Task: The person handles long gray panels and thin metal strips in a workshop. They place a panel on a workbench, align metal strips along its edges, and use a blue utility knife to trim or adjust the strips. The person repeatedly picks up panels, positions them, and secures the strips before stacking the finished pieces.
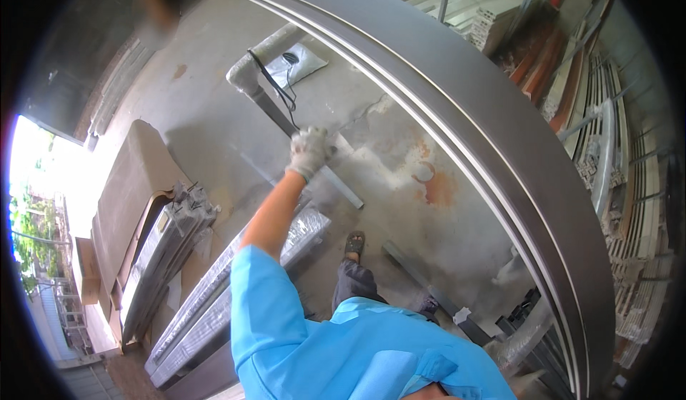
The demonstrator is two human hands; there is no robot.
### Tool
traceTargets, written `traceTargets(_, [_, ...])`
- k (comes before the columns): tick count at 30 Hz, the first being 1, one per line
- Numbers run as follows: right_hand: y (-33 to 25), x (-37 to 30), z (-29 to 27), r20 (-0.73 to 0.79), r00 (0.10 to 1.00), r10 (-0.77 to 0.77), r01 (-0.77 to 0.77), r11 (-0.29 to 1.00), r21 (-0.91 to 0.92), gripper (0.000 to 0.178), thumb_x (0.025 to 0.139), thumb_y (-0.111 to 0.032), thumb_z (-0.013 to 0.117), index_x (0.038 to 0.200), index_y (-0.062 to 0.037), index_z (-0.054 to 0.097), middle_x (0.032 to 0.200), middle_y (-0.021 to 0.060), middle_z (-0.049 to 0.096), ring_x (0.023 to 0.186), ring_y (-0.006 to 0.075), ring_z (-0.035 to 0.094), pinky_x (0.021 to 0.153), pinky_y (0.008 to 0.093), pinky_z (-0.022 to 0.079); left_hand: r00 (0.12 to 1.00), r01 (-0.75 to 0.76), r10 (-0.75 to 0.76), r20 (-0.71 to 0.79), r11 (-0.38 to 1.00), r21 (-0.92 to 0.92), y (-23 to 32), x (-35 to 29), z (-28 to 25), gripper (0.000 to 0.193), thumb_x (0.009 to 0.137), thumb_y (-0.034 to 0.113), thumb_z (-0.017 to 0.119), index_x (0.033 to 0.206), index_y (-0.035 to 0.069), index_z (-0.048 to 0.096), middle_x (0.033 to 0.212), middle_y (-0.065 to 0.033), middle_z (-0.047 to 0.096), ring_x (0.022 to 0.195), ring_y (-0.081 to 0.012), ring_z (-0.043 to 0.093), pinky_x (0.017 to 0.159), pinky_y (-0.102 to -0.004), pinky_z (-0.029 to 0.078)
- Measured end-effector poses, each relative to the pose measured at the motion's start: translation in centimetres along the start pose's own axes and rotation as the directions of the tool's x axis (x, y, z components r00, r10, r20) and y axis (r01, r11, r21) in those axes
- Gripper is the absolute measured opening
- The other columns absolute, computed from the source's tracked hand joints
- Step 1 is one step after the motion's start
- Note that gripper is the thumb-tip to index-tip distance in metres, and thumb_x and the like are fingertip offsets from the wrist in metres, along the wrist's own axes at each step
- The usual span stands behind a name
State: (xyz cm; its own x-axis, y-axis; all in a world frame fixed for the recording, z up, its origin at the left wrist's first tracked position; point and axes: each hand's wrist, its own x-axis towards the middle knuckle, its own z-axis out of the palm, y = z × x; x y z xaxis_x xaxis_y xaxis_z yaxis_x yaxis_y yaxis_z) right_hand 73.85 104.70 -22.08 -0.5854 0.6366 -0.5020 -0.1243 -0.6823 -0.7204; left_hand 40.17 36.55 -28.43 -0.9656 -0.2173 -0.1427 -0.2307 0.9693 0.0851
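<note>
The left hand (pixel 309 151) — in a pale work glove, arm stretched out from a blue sleeve — is closed around a long grey metal bar (pixel 304 142) that slants across above the concrete floor (pixel 400 178). The right hand is out of sight. A black cable (pixel 275 89) hangs by the bar's far end; wrapped metal profiles (pixel 214 293) lie just left — a broad dark panel (pixel 486 135) curves along the right.

Left arm stretched forward and up from the short blue sleeve, forearm bare, elbow almost straight. Left hand (pixel 309 151) in a pale work glove, fingers curled shut in a grip, knuckles turned toward the camera. Right hand out of sight. One leg planted ahead, foot in a sandal.
</note>
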Motion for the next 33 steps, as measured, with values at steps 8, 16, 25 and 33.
traceTargets(8, [15.1,-5.6,3.7,-0.230,0.946,0.229,-0.320,0.772,-0.549,0.061,0.100,-0.031,0.059,0.149,-0.0004,0.040,0.142,0.0170,0.052,0.122,0.0279,0.055,0.104,0.0403,0.047,0.933,-0.353,0.291,0.212,0.631,0.691,-12.0,18.1,-3.1,0.041,0.101,0.028,0.046,0.138,0.013,0.059,0.157,-0.0123,0.043,0.152,-0.0316,0.026,0.127,-0.0513,0.007])
traceTargets(16, [23.3,-11.7,-2.1,-0.350,0.829,0.436,-0.522,0.377,-0.766,0.056,0.100,-0.028,0.058,0.147,0.0003,0.044,0.142,0.0170,0.053,0.121,0.0270,0.055,0.102,0.0418,0.048,0.909,-0.394,0.219,0.354,0.728,0.561,-16.8,23.0,1.1,0.028,0.090,0.023,0.057,0.109,0.017,0.078,0.122,-0.0075,0.072,0.120,-0.0264,0.065,0.094,-0.0452,0.050])
traceTargets(25, [30.4,-13.8,4.3,-0.111,0.954,0.278,-0.155,0.143,-0.977,0.067,0.087,-0.045,0.070,0.137,-0.0020,0.057,0.133,0.0200,0.062,0.119,0.0331,0.061,0.103,0.0393,0.048,0.356,-0.720,0.412,0.839,0.693,-0.036,-4.6,23.4,5.9,0.061,0.082,0.062,0.071,0.103,0.005,0.077,0.105,-0.0115,0.076,0.098,-0.0266,0.071,0.088,-0.0423,0.054])
traceTargets(33, [34.8,-10.7,22.5,0.852,0.385,-0.356,0.923,0.167,-0.347,0.091,0.066,-0.044,0.087,0.140,-0.0064,0.050,0.138,0.0222,0.056,0.129,0.0354,0.055,0.106,0.0468,0.044,0.000,-0.621,0.732,0.681,0.534,-0.574,8.0,3.5,-15.3,0.028,0.087,0.015,0.072,0.107,-0.005,0.070,0.090,-0.0155,0.072,0.080,-0.0230,0.068,0.075,-0.0320,0.054])
